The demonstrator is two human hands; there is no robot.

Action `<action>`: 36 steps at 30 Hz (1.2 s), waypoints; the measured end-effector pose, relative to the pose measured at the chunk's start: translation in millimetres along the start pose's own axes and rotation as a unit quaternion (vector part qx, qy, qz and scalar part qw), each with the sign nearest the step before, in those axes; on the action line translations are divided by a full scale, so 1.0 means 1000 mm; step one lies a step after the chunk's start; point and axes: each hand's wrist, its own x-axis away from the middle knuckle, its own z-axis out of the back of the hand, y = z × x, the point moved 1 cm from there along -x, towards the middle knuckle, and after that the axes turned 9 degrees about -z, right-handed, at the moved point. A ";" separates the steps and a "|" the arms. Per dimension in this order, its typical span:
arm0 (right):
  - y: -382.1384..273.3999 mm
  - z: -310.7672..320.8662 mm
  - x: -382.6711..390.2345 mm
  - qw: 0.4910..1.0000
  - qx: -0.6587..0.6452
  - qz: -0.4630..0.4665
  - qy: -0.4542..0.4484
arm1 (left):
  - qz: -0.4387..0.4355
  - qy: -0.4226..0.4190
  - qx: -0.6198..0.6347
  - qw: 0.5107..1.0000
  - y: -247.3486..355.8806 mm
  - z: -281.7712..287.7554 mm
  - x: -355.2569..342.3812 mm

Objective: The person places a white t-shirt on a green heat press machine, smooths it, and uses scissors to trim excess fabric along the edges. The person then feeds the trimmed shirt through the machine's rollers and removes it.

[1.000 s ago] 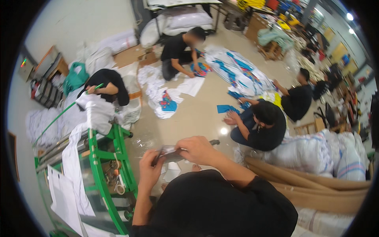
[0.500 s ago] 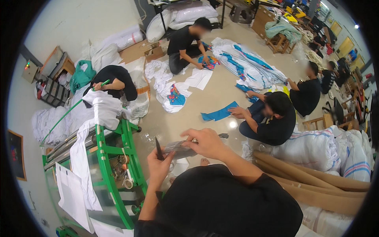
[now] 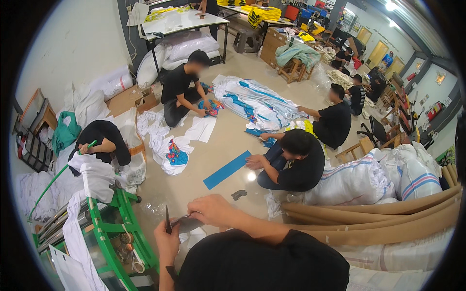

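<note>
My left hand is closed around a dark pair of scissors, blades pointing up, and touches a piece of thin grey material. My right hand pinches that grey piece beside the scissors. The exact shape of the piece is partly hidden by my fingers. Some white scraps lie on the floor below my hands, and a small grey scrap lies ahead of them.
A green metal frame draped with white fabric stands at left. Brown rolls and white sacks lie at right. Co-workers sit ahead, beside white-and-blue fabric, a blue strip; another crouches left.
The view has tilted upward, showing more of the room. A co-worker's blue strip now lies straight on the floor. My hands still grip the grey piece, with the scissors' blades upright.
</note>
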 end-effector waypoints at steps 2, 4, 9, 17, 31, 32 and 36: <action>-0.001 -0.002 0.002 1.000 0.017 0.003 0.006 | -0.024 0.004 -0.025 0.999 0.002 0.000 -0.002; -0.002 -0.002 0.004 1.000 0.004 0.005 0.018 | 0.000 0.001 -0.039 0.999 0.003 0.001 -0.003; -0.005 -0.001 0.010 0.994 -0.085 -0.001 0.069 | -0.042 0.011 -0.027 0.999 0.001 0.001 -0.002; 0.007 -0.004 0.061 0.856 -0.394 -0.150 -0.299 | -0.096 0.050 -0.031 0.994 -0.019 0.021 -0.007; 0.003 0.024 0.084 0.848 -0.354 -0.132 -0.371 | -0.078 0.053 -0.057 0.994 -0.013 0.033 -0.007; 0.004 0.024 0.083 0.855 -0.345 -0.120 -0.368 | -0.081 0.054 -0.056 0.994 -0.011 0.033 -0.006; -0.001 0.022 0.073 0.905 -0.342 -0.082 -0.241 | -0.086 0.050 -0.056 0.993 -0.008 0.036 -0.005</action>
